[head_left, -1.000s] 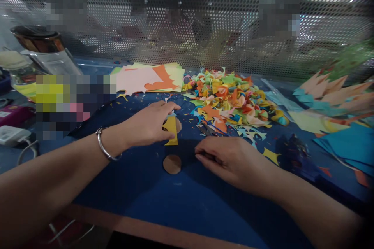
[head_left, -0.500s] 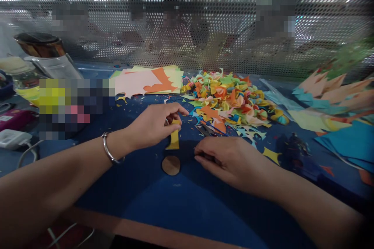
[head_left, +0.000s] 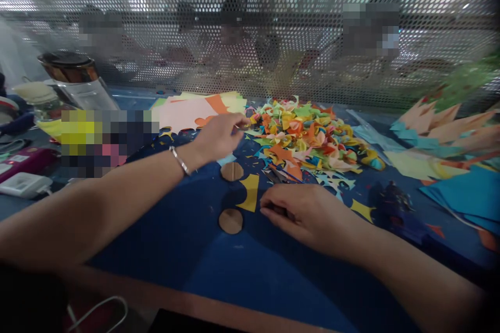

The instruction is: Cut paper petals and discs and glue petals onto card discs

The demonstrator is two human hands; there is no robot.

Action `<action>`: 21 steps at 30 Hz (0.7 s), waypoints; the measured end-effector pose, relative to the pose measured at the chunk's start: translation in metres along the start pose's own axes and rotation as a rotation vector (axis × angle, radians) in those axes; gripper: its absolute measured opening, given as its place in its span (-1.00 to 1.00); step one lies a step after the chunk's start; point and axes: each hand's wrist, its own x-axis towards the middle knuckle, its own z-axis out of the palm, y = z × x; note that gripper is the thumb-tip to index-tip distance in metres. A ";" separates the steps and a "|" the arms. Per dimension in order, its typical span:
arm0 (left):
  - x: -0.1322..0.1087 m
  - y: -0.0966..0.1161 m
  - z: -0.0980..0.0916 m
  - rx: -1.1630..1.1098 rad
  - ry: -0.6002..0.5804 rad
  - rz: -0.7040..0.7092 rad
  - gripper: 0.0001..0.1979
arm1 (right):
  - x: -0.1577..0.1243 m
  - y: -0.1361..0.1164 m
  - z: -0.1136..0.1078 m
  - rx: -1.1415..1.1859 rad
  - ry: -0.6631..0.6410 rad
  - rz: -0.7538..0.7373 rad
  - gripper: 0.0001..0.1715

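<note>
My left hand (head_left: 221,135), a bracelet on its wrist, reaches over the table near the front of the paper stack. Its fingers are bent and apart, with nothing seen in them. Below it lies a round cardboard disc (head_left: 232,171); a second cardboard disc (head_left: 230,221) is closer to me. To their right is a yellow paper scrap (head_left: 250,195) with curved cut edges. My right hand (head_left: 308,213) rests on the table beside that scrap, fingers curled closed. Whatever they may hold is hidden. Scissors (head_left: 278,174), partly covered by scraps, lie just beyond it.
Behind the hands are a stack of coloured paper (head_left: 177,113) and a heap of paper scraps (head_left: 308,132). Blue sheets (head_left: 469,192) and folded peach paper points (head_left: 445,114) are at right. A jar (head_left: 72,75) and white charger (head_left: 25,184) stand left. Perforated metal (head_left: 250,26) closes the back.
My left hand has let go of the yellow scrap and moved away from me. The scrap now lies right of the discs, and the farther disc has come into view. My right hand stays put.
</note>
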 end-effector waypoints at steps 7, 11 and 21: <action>0.055 -0.069 -0.016 0.452 0.047 -0.337 -0.52 | 0.000 0.003 -0.001 0.002 0.014 0.015 -0.77; 0.069 -0.089 -0.020 0.510 -0.041 -0.438 -0.40 | 0.000 0.005 0.001 0.021 0.025 0.014 -0.77; 0.086 -0.105 -0.028 0.540 -0.205 -0.414 -0.57 | -0.001 0.005 -0.001 0.041 0.019 0.004 -0.75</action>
